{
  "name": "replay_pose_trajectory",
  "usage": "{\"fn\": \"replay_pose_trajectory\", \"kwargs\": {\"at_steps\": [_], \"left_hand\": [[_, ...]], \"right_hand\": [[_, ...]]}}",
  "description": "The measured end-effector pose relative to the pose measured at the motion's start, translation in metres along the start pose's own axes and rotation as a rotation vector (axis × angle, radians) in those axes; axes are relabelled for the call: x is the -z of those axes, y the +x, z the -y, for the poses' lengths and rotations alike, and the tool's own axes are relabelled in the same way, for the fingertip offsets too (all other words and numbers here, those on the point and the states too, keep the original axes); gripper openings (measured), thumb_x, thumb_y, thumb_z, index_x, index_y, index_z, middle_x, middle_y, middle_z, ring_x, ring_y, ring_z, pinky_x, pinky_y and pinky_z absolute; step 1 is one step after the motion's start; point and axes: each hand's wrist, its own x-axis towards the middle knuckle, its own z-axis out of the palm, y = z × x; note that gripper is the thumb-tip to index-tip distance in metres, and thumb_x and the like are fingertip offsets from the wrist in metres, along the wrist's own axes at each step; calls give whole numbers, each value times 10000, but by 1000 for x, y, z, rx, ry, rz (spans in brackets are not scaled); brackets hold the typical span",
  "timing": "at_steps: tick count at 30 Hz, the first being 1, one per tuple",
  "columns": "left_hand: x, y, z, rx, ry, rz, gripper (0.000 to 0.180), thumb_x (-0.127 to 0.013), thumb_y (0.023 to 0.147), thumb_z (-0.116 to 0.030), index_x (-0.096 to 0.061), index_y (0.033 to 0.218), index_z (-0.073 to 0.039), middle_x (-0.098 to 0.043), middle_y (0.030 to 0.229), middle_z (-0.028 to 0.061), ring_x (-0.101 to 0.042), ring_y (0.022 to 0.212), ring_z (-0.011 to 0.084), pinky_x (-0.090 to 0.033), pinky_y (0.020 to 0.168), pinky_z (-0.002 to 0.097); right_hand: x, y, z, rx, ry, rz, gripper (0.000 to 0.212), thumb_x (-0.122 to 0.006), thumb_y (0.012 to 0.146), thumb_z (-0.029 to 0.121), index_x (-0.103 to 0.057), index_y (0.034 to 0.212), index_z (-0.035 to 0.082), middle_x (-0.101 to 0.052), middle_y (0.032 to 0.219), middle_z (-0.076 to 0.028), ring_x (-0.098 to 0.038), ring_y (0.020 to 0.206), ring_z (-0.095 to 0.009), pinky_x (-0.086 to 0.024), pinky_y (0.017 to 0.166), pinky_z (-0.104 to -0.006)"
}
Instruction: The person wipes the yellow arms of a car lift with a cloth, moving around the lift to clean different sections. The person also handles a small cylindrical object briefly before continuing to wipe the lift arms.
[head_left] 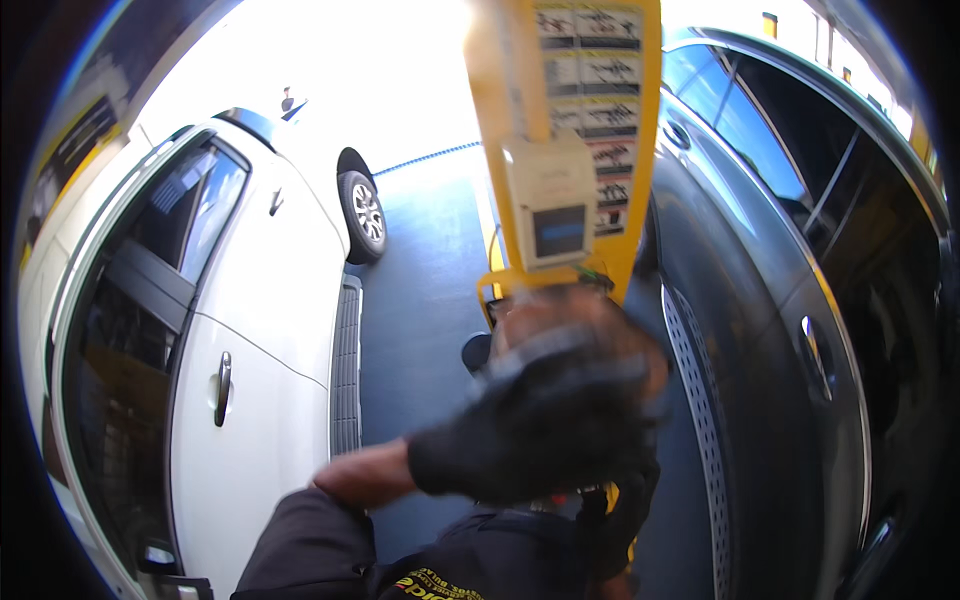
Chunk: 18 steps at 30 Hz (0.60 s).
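My left hand [540,420], in a black glove with the wrist bare, is raised in front of my chest and reaches across to the right. Motion smears its fingers, so I cannot make out whether it holds anything. Just beyond it, a brownish blurred shape [575,312] overlaps the foot of the yellow upright panel [638,240]; its kind is unclear. My right hand [628,505], also dark-gloved, shows only in part, low and behind the left one. A pale box with a small dark display [550,195] is mounted on the panel above my hands.
A white vehicle [260,370] with a side step [346,370] stands to the left. Close on the right is a dark grey vehicle [745,350] with a perforated side step [697,400]. Grey floor [420,330] runs between them. Picture charts [610,100] cover the panel's face.
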Motion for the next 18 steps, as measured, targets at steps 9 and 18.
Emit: {"fn": "replay_pose_trajectory", "kwargs": {"at_steps": [9,18], "left_hand": [[-98,-79,-81,220,-316,-21,473,-610,1129,-264,-585,1550,-50,-531,1640,189,-514,1532,325,-471,1211,511],[-99,-93,-98,308,-160,-216,388,-718,1021,-223,-709,1399,-137,-617,1493,84,-570,1422,277,-460,1182,511]], "right_hand": [[-9,-13,-13,-92,3,-32,405,-661,1075,381,-655,1342,76,-668,1355,-174,-638,1349,-349,-497,1148,-526],[-2,-23,-4,-124,160,-19,487,-777,988,415,-665,1347,106,-659,1374,-191,-626,1370,-362,-478,1167,-567]]}}
